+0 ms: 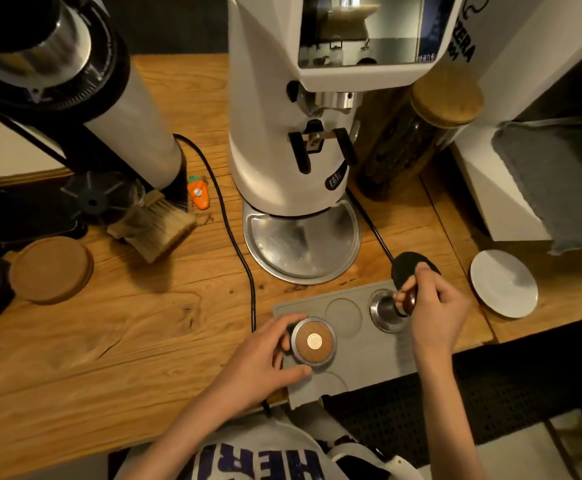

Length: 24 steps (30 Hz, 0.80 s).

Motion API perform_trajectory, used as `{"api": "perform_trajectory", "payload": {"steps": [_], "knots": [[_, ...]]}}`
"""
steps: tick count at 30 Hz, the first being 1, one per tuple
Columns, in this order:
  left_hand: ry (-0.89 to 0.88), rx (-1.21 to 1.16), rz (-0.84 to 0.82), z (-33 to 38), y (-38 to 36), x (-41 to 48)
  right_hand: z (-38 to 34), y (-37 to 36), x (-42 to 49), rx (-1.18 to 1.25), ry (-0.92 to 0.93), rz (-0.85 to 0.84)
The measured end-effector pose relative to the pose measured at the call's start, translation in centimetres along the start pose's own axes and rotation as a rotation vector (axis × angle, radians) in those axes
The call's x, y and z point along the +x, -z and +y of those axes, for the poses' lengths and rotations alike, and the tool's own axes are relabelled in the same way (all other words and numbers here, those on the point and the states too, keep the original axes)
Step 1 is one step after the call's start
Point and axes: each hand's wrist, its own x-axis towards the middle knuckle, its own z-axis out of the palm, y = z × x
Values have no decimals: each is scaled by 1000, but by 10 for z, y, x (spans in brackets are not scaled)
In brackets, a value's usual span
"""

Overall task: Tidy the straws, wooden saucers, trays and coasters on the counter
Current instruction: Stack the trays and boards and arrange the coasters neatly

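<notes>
Grey mat (362, 344) recesses keep tools seated: left hand (258, 355) grips the distributor (314, 341), right hand (438, 306) pinches the tamper (388, 310).

A big white grinder (282, 133) is standing far back. A brush (154, 226) and an orange carrot (199, 195) are lying on its left, and a jar (404, 147) is standing on its right.
</notes>
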Motion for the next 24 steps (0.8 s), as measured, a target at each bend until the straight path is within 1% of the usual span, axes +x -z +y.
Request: {"api": "perform_trajectory", "payload": {"steps": [4,7,12,15,21,24], "knots": [[-2,0,-7,-2,-1,-1,3,-7,8,-17,-18,-5],[-18,3,-18,-4,-2,-1,4,-5,12,15,-49,33],[-24,73,-9,-6,-5,0,5,-11,9,-70,35,-14],[-63,272,4,-4,-6,1,5,-9,6,-55,18,30],[-218,664,113,2,-4,16,4,-9,5,-31,11,32],[-310,773,86,4,1,26,5,-10,5,-19,26,46]]}}
